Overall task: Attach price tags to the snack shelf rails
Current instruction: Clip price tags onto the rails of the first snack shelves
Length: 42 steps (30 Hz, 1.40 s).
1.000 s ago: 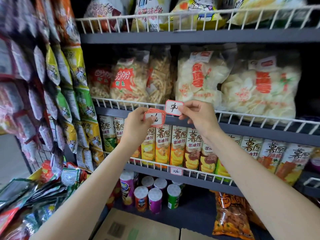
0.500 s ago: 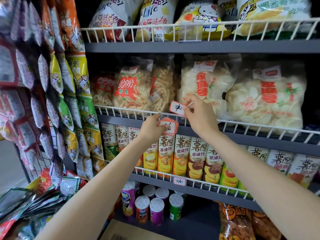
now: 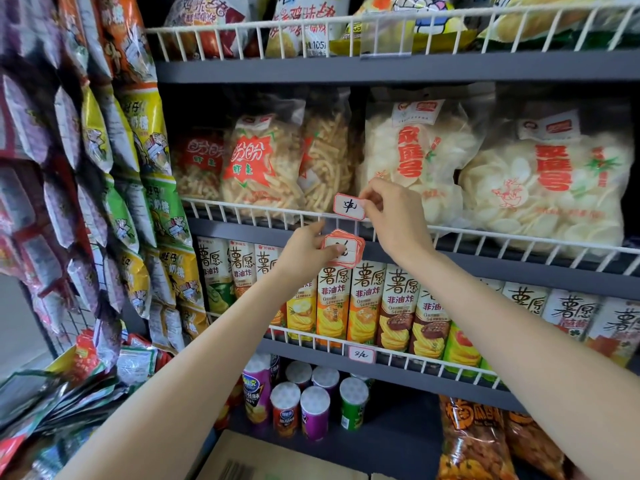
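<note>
My right hand pinches a price tag against the white wire rail; at seven o'clock of it, my left hand grips the tag stack.

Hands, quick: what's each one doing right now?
Left hand: holding the stack of price tags.
Right hand: pinching a single price tag at the wire rail.

We cannot read the handwriting on the price tag at our twelve o'clock; its right edge hides under the right hand. The left hand covers part of the tag stack. At five o'clock, the orange snack bag is cut off.
</note>
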{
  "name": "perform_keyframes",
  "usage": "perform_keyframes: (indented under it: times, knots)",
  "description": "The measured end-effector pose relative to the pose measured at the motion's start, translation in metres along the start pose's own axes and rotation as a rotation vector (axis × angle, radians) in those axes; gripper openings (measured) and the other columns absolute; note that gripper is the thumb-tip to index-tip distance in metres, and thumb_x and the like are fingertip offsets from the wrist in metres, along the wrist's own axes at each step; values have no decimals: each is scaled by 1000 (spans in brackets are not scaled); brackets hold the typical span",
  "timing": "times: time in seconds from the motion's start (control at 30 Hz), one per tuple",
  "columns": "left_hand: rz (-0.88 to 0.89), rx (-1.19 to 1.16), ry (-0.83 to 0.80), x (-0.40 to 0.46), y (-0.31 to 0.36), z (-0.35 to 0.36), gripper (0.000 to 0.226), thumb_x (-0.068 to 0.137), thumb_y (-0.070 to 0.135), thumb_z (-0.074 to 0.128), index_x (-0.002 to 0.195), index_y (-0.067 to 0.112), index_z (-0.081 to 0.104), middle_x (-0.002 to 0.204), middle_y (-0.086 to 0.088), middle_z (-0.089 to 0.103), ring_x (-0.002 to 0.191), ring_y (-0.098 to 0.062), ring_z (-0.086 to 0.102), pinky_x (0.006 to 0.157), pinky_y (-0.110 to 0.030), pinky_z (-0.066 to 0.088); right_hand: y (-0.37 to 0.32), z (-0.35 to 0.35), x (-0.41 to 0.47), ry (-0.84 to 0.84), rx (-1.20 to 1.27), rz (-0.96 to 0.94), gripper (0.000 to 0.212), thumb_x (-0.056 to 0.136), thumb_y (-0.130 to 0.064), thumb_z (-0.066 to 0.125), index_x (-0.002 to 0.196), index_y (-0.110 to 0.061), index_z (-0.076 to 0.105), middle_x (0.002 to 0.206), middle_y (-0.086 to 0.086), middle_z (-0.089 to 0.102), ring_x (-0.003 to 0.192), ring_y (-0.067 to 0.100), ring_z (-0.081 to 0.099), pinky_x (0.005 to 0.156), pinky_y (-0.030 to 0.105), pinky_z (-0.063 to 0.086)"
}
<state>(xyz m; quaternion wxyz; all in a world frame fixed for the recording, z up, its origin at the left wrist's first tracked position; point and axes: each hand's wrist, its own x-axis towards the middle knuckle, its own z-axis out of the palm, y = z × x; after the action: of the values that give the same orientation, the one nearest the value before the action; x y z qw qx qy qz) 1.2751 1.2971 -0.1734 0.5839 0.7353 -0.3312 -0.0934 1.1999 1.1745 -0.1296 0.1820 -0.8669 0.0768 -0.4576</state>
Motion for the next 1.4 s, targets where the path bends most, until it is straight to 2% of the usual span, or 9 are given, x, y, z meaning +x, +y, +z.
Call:
perform_keyframes:
  times: [0.2,0.33,0.47,0.6,0.7,0.87,1.1,1.23,1.4]
  knots:
    - [2,-150,28,-6,-3,-4,56,89,6,59,139,9,33,97,-13,68,92,-23,65,82,-30,55,1,0,1,-14,-50,-48,8,89,-12,58,87,-12,66,83,4,68,76,20,60,68,37,51]
    - [-7,-90,-1,-11,-10,-14,48,88,6,60,131,16,41,94,-21,68,86,-23,65,76,-25,55,2,4,3,-25,-220,-177,9,91,-16,55,90,-13,63,86,4,65,79,24,57,64,38,49]
    - [23,87,-64,-14,-10,-29,44,90,4,57,128,21,42,64,-4,59,67,-13,60,69,-19,56,4,14,6,-76,-352,-215,9,89,-10,54,93,-16,60,88,3,64,83,26,57,60,35,46]
    - [51,252,-85,-13,-12,-37,46,90,7,58,128,26,41,41,11,42,47,-3,53,80,-33,57,8,22,-1,-127,-451,-246,13,87,-6,55,92,-18,59,80,2,63,79,26,58,56,35,48]
    - [52,271,-87,-12,-12,-37,47,90,10,59,128,30,41,48,4,40,54,-11,56,86,-41,55,9,23,-8,-122,-526,-289,17,84,-1,58,92,-15,61,75,3,62,77,25,56,49,32,41]
    - [39,223,-79,-13,-11,-35,47,90,8,58,128,29,41,65,-13,55,69,-20,63,85,-39,56,4,21,-12,-152,-668,-382,36,61,15,66,85,-12,66,62,5,55,66,25,53,42,19,7]
    - [34,188,-81,-11,-15,-33,48,89,8,59,126,34,42,76,-19,59,73,-22,63,86,-42,55,7,24,-14,-151,-669,-371,27,56,12,73,71,-7,62,67,6,53,67,24,53,44,16,3]
    - [40,160,-85,-8,-19,-32,49,89,6,59,124,36,42,78,-19,56,76,-24,62,84,-38,56,14,26,-16,-133,-608,-349,23,65,8,73,79,-7,64,80,6,55,78,23,54,43,16,3]
    - [44,140,-81,-7,-18,-31,49,89,5,58,126,33,41,76,-18,54,74,-23,60,80,-33,58,14,21,-13,-178,-618,-377,36,78,9,59,107,-13,59,100,2,54,98,20,47,47,27,30]
